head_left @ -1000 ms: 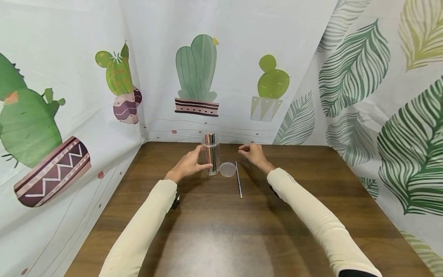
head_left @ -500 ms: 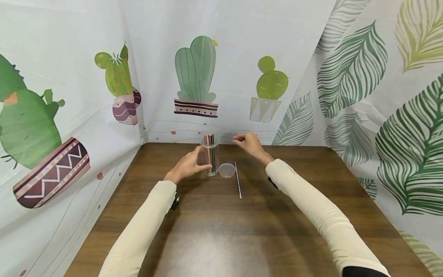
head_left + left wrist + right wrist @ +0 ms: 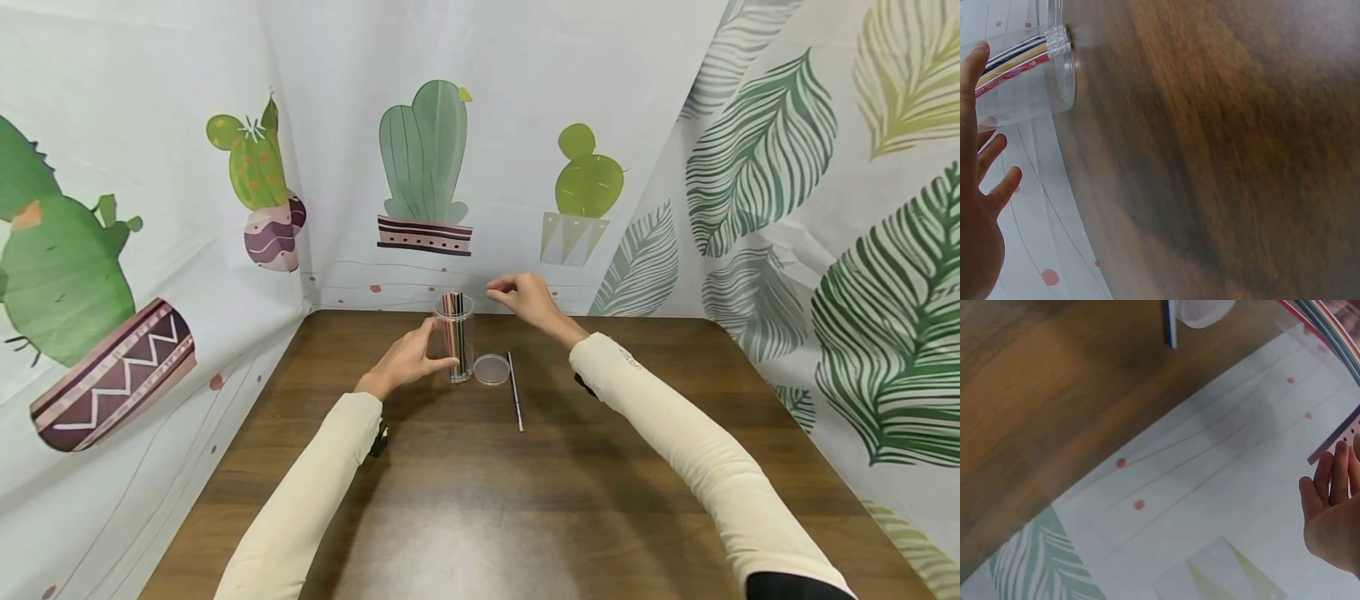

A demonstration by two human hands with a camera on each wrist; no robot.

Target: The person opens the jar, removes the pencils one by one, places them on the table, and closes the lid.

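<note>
Wooden table: supports the uncapped clear cylindrical container, upright near the back edge. Container: probably light, rigid plastic; the smooth wall may slip. Grasp around the mid-wall with moderate pressure. Left hand: grips the container's left side, thumb in front. Right hand: raised to the right of the rim, fingers loosely bent, nothing visible in them. Pencil bundle: inside; stiff, likely light; take hold at the upper ends. Lid: flat, just right of the base. Loose pencil: 1, beside the lid; both restrict that side.

Cream long sleeves, small dark lettering, black wrist gear
</note>
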